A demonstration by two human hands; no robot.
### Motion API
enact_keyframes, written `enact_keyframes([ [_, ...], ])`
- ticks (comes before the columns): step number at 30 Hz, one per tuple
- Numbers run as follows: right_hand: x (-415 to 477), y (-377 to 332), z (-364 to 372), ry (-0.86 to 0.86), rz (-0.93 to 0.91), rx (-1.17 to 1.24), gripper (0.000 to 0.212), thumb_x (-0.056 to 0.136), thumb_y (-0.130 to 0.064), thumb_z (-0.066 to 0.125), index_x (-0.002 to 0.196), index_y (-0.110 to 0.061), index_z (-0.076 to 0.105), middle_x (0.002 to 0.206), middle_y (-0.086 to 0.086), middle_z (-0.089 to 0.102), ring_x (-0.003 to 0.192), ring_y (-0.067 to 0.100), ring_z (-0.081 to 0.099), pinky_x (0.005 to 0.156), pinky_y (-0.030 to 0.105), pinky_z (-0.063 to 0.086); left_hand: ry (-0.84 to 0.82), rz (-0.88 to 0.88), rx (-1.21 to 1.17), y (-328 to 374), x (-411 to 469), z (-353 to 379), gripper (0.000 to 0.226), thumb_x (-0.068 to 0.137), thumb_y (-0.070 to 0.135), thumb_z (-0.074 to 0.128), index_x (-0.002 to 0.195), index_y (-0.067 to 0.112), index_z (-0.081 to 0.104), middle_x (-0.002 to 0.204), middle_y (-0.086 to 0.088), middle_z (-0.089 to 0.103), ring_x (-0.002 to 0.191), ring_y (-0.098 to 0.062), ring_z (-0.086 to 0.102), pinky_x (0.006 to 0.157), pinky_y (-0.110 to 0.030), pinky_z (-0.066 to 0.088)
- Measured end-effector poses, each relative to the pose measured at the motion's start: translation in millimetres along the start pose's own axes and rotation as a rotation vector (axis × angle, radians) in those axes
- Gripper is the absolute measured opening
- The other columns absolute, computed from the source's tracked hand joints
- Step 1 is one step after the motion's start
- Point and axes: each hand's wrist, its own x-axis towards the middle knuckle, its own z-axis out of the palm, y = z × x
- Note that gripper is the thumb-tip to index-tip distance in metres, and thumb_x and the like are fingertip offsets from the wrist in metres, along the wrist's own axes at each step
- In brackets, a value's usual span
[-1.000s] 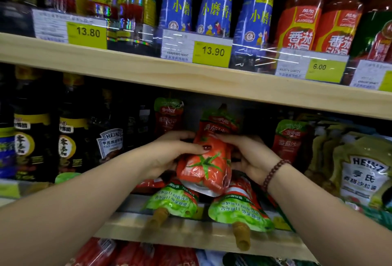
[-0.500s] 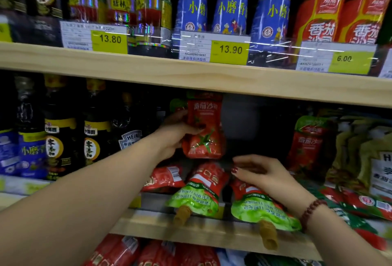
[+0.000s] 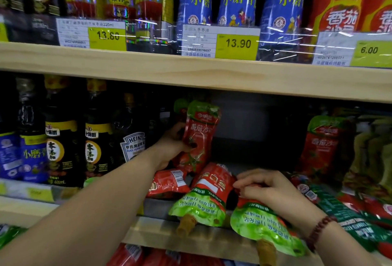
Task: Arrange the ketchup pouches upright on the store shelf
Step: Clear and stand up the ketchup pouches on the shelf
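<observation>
My left hand (image 3: 172, 146) grips a red ketchup pouch (image 3: 199, 136) with a green top, holding it upright at the back of the middle shelf (image 3: 203, 236). Two more pouches lie flat, spouts toward me: one in the middle (image 3: 209, 198) and one to its right (image 3: 261, 225). My right hand (image 3: 267, 191) pinches the red end of the right lying pouch. A further pouch (image 3: 169, 183) lies under my left wrist. Another upright pouch (image 3: 322, 144) stands at the right.
Dark sauce bottles (image 3: 95, 138) and a Heinz bottle (image 3: 133, 144) stand left of the pouches. Green-red packets (image 3: 347, 217) lie at the right. The wooden shelf above (image 3: 191, 74) carries blue bottles (image 3: 237, 0) and price tags. Red packs (image 3: 135, 257) show on the shelf below.
My left hand has kept the pouch upright near the back left. My right hand has closed its fingers onto the right lying pouch. The view has moved closer.
</observation>
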Motion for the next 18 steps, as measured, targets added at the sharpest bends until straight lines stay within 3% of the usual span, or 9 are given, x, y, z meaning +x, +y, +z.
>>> enact_keyframes([
  [2, 0.7, 0.0, 0.1, -0.002, -0.007, 0.003, 0.015, 0.067, -0.004, 0.074, 0.07, -0.019, 0.078, 0.103, -0.004, 0.065, 0.095, 0.006, 0.061, 0.086, 0.022, 0.048, -0.012, -0.004, 0.018, -0.6, 0.7, -0.8, 0.055, 0.074, -0.003, 0.07, 0.114, 0.032, 0.051, 0.106, -0.004, 0.065, 0.095, -0.021, 0.064, 0.072, -0.035, 0.055],
  [7, -0.9, -0.4, 0.0, -0.002, -0.036, -0.002, 0.016, 0.067, -0.003, 0.074, 0.069, -0.018, 0.078, 0.102, -0.005, 0.066, 0.092, 0.003, 0.062, 0.079, 0.015, 0.047, 0.005, 0.027, 0.11, 0.3, -0.8, -2.5, 0.057, 0.076, 0.0, 0.07, 0.119, 0.03, 0.048, 0.115, -0.007, 0.062, 0.102, -0.021, 0.06, 0.078, -0.032, 0.052],
  [10, -1.7, -0.4, 0.1, -0.001, -0.04, 0.002, 0.018, 0.068, -0.003, 0.073, 0.067, -0.02, 0.078, 0.101, -0.006, 0.066, 0.09, 0.001, 0.062, 0.075, 0.013, 0.045, 0.017, 0.032, 0.172, 1.0, -3.1, -3.1, 0.058, 0.077, -0.001, 0.069, 0.121, 0.028, 0.047, 0.121, -0.01, 0.06, 0.108, -0.023, 0.058, 0.089, -0.037, 0.05],
  [13, -2.9, -0.3, 0.5, -0.005, -0.048, 0.003, 0.02, 0.068, -0.003, 0.072, 0.067, -0.022, 0.077, 0.101, -0.007, 0.066, 0.089, 0.0, 0.062, 0.074, 0.013, 0.044, 0.03, 0.009, 0.21, 0.1, -4.8, -3.8, 0.072, 0.078, -0.003, 0.067, 0.136, 0.026, 0.037, 0.13, -0.01, 0.055, 0.121, -0.025, 0.051, 0.102, -0.043, 0.042],
  [18, -3.7, 0.0, 0.7, -0.005, -0.048, 0.008, 0.019, 0.07, -0.003, 0.071, 0.068, -0.021, 0.078, 0.102, -0.006, 0.066, 0.092, 0.002, 0.061, 0.076, 0.015, 0.045, 0.04, 0.001, 0.246, 0.9, -6.7, -0.8, 0.076, 0.079, -0.007, 0.063, 0.14, 0.025, 0.031, 0.135, -0.01, 0.051, 0.125, -0.025, 0.047, 0.103, -0.04, 0.041],
])
